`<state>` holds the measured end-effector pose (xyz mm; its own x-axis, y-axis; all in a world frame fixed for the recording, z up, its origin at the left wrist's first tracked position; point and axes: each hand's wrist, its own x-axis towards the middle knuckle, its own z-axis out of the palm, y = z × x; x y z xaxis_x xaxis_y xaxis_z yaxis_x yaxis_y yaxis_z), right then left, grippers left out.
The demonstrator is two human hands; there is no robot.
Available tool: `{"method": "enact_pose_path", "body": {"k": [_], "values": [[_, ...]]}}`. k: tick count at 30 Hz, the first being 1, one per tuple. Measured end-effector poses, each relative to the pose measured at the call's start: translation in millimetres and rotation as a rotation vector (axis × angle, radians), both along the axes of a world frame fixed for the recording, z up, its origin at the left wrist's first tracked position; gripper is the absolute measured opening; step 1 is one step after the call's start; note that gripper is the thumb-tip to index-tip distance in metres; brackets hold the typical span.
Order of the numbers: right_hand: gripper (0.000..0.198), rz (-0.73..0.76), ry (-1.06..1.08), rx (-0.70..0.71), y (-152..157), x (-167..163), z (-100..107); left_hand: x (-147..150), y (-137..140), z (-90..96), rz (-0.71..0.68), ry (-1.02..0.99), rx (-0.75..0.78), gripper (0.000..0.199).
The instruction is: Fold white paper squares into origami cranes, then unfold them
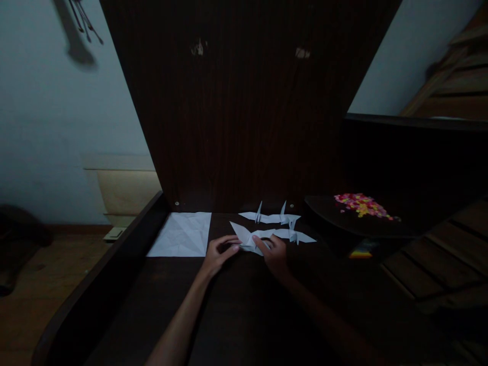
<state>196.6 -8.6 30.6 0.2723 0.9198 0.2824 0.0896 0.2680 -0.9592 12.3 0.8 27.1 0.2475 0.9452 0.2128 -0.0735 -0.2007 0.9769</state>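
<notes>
Between my two hands is a white origami crane point(243, 232), one pointed wing rising up to the left. My left hand point(218, 255) has its fingers and thumb closed around the crane's left edge. On the other side, my right hand point(275, 255) grips it with the fingers curled and pressed on the paper. Just behind stand more white folded paper cranes point(270, 218), their wings spread in a row, with another crane point(301, 236) right beside my right hand. A creased flat sheet of white paper point(183, 234) lies left of my left hand.
The dark wooden desk point(236, 315) has a raised side edge point(102, 277) on the left and a tall back panel point(236, 112). At right, a rounded shelf point(324, 211) bears a pile of small pink, red and yellow pieces point(362, 204). A rainbow-striped item point(360, 252) sits below it.
</notes>
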Motion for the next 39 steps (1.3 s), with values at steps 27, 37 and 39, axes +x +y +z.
{"method": "enact_pose_path", "body": {"k": [27, 37, 39], "values": [[0.037, 0.11, 0.417, -0.198, 19.4, 5.2, 1.6, 17.8, -2.7, -6.1, 0.019, -0.211, -0.044, 0.023], [0.027, 0.135, -0.06, 0.047, 4.1, 13.4, 14.0, 17.5, -7.2, 4.0, -0.166, -0.126, -0.087, 0.026], [0.025, 0.118, -0.147, 0.064, 0.9, 11.2, 13.7, 21.0, -8.9, 3.8, -0.138, -0.066, -0.088, 0.033]]}}
